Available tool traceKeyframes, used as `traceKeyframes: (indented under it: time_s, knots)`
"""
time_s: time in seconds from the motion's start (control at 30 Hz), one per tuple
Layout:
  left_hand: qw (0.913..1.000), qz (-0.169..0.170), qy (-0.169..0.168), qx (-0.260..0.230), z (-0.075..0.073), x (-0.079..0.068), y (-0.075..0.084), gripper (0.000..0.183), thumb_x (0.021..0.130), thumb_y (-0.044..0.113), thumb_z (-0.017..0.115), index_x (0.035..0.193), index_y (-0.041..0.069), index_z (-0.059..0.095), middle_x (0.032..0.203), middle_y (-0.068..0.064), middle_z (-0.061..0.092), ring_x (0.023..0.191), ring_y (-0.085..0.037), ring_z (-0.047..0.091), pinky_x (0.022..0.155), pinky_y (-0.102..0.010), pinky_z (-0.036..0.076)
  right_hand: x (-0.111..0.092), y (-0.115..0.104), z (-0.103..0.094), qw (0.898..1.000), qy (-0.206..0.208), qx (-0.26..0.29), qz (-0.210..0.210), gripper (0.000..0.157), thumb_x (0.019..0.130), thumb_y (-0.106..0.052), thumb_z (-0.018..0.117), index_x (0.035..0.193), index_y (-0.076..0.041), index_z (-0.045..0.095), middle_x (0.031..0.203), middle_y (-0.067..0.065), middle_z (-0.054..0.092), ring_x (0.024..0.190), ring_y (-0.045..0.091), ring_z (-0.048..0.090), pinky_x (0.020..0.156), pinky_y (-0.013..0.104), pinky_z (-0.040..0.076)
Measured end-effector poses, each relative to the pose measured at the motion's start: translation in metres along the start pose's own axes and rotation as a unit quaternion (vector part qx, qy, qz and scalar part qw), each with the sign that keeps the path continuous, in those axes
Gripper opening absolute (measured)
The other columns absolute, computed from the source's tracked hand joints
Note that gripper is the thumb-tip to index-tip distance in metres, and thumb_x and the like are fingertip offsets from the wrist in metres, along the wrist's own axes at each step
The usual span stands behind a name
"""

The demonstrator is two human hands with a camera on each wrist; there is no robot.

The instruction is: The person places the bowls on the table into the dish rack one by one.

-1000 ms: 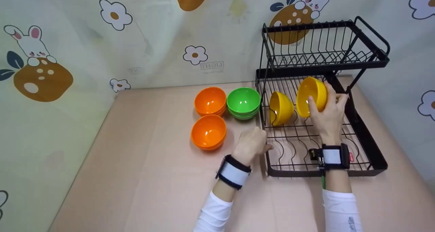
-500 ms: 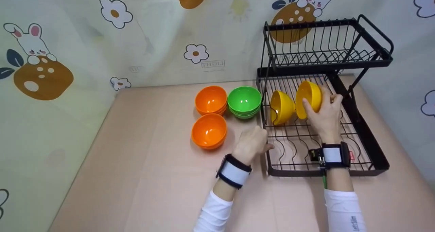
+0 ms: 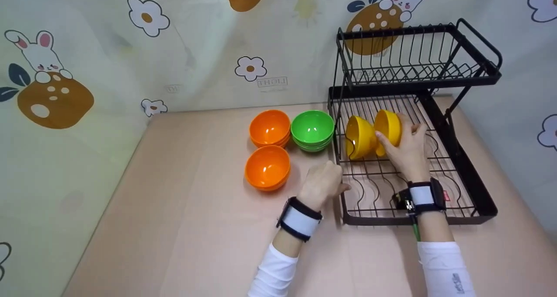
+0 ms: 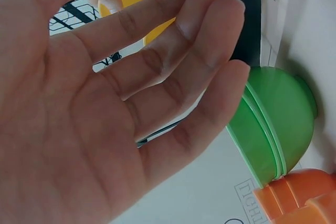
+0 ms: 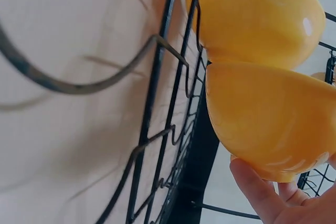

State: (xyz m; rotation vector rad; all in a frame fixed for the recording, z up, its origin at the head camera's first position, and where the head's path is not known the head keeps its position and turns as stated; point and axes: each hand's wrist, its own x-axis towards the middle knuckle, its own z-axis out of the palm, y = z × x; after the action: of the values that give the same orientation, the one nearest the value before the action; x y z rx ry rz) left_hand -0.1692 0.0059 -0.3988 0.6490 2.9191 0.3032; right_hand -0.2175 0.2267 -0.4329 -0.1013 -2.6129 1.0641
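My right hand (image 3: pixel 409 151) holds a yellow bowl (image 3: pixel 388 129) tilted on its side in the lower tier of the black dish rack (image 3: pixel 420 221). In the right wrist view, fingers grip that bowl (image 5: pixel 268 114) near its foot, and its rim touches a second yellow bowl (image 5: pixel 252 14). This other bowl (image 3: pixel 360 138) stands on edge at the rack's left. My left hand (image 3: pixel 322 184) is beside the rack's left edge; the left wrist view shows its palm (image 4: pixel 79 119) with nothing held and loosely bent fingers.
Left of the rack stand stacked green bowls (image 3: pixel 312 129). Next to them are stacked orange bowls (image 3: pixel 270 129), with more orange bowls (image 3: pixel 267 168) in front. The rack's upper tier (image 3: pixel 417 73) overhangs the back of the lower one. A patterned sheet (image 3: pixel 196 49) hangs behind the table (image 3: pixel 174 201).
My right hand has moved left and slightly down with the yellow bowl, bringing it against the other yellow bowl. The left hand has stayed in place.
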Motion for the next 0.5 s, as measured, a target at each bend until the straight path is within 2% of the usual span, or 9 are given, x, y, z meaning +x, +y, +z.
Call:
traceKeyframes:
  time_s: [0.2,0.5]
  knots:
    - [1.0,0.001,-0.001,0.0,-0.001,-0.0002,0.0002,0.033,0.096,0.036,0.086,0.102,0.004,0.082,0.082,-0.005,0.075,0.068,-0.015,0.066,0.065,-0.024,0.059,-0.0006,0.0005,0.0026,1.0,-0.026,0.003,0.002,0.085,0.106,-0.042,0.072,0.168,-0.002,0.031,0.144,0.043,0.032,0.123,0.058,0.05,0.096,0.074,0.056]
    - [1.0,0.003,-0.003,-0.004,-0.0008,-0.0003,0.001,0.032,0.096,0.035,0.086,0.101,0.003,0.082,0.08,-0.005,0.074,0.064,-0.013,0.061,0.063,-0.023,0.057,0.0006,0.0028,0.0041,0.998,-0.06,-0.003,0.007,0.086,0.107,-0.04,0.072,0.17,-0.003,0.026,0.149,0.044,0.029,0.125,0.063,0.052,0.099,0.076,0.054]
